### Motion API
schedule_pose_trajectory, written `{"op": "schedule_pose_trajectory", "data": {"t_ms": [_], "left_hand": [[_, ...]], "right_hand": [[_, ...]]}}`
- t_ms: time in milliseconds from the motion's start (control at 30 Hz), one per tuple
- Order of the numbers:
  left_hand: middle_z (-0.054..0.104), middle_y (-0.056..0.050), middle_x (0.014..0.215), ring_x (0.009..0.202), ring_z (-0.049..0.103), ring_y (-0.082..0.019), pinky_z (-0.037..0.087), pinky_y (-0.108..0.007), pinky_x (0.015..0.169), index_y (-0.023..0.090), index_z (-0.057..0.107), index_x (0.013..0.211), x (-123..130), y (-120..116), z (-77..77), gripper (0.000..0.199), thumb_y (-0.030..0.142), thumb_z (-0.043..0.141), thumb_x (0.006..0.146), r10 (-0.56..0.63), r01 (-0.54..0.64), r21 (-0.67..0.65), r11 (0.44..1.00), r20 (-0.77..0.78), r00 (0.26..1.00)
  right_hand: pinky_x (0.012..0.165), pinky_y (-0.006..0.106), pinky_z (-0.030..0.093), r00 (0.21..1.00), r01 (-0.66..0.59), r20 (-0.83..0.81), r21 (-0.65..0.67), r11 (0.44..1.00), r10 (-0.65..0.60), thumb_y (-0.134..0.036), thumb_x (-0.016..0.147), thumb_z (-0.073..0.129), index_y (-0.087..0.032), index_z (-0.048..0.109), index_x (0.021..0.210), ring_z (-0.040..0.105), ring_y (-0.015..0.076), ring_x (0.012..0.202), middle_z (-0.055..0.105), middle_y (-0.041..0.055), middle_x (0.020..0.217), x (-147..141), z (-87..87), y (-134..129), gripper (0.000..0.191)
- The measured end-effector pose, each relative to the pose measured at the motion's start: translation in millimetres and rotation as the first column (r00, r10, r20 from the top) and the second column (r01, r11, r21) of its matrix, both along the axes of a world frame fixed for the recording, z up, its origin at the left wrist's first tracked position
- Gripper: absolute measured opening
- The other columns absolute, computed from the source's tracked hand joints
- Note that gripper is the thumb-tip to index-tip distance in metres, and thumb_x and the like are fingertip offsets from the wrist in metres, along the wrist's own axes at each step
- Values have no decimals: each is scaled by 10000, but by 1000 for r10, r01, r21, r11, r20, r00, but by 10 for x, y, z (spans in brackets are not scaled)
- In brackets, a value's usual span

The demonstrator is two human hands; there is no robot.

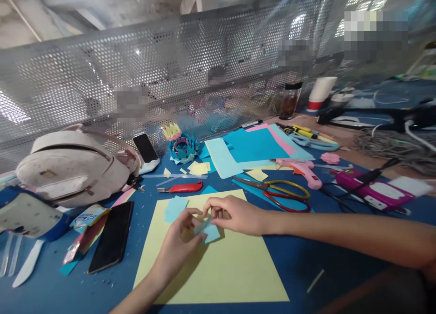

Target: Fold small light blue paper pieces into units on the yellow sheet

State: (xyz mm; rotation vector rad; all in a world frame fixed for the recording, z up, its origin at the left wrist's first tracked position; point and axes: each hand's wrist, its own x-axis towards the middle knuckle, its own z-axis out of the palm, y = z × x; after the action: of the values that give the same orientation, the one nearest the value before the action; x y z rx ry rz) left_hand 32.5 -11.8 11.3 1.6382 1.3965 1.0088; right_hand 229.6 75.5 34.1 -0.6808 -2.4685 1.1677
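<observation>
Between my two hands is a small light-blue piece of paper [212,233], held over a large pale-yellow sheet [225,273]. My left hand [182,236] pinches it from the left, thumb on its near side. Fingers of my right hand [231,214] close on its upper right part. Another light-blue paper piece [175,208] lies on the yellow sheet's upper left. Just beyond the sheet rest a red utility knife [184,187] and scissors [272,189] with one yellow and one red handle loop. Farther back stands a layered blue paper flower [183,148] with a yellow paper piece beside its top.
Left are a pale backpack [75,164], a black phone [112,236] and a white plastic knife [29,264]. Blue sheets [255,143] lie behind the scissors. A pink glue gun [306,171], a purple device [374,189] and cables sit right. A perforated metal screen [153,77] stands behind.
</observation>
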Motion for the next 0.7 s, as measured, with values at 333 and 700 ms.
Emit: {"op": "schedule_pose_trajectory", "data": {"t_ms": [333,700], "left_hand": [[660,2,790,758,652,-174,517,-267,690,204,480,1186,118,-126,-14,395,137,597,815,-61,71,-155,985,68,996],[713,-57,1106,1005,616,-240,410,-392,932,177,669,1093,53,-325,-183,235,214,458,996,132,479,592,648,-707,695]], "right_hand": [[582,194,367,1000,12,20,-36,999,-11,-236,896,585,-148,638,857,517,102,642,620,-9,731,28,-27,-9,110],[596,222,315,955,30,279,253,967,-103,-156,823,592,-195,600,789,625,131,734,686,-37,754,96,-101,-90,52]]}}
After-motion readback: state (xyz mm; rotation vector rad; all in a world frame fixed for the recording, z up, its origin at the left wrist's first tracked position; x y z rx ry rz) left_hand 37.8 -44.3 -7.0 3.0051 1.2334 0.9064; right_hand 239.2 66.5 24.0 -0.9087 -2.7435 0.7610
